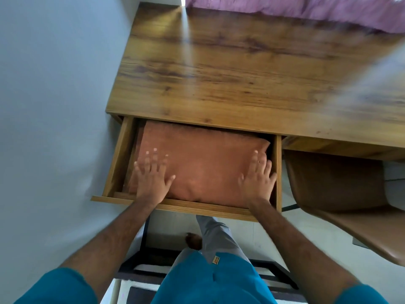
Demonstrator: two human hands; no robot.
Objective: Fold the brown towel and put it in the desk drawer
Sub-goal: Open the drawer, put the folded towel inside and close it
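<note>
The brown towel (203, 163), folded into a thick rectangle, lies inside the open desk drawer (179, 206) and nearly fills it. My left hand (152, 174) rests flat on the towel's left part, fingers spread. My right hand (258, 175) lies flat on the towel's right end, close to the drawer's right wall. Neither hand grips the cloth. The towel's far edge is hidden under the desk top.
The wooden desk top (230, 69) stretches beyond the drawer. A brown chair (341, 194) stands at the right, tucked partly under the desk. A grey wall (54, 84) runs close along the left. Purple fabric (306, 9) lies at the desk's far edge.
</note>
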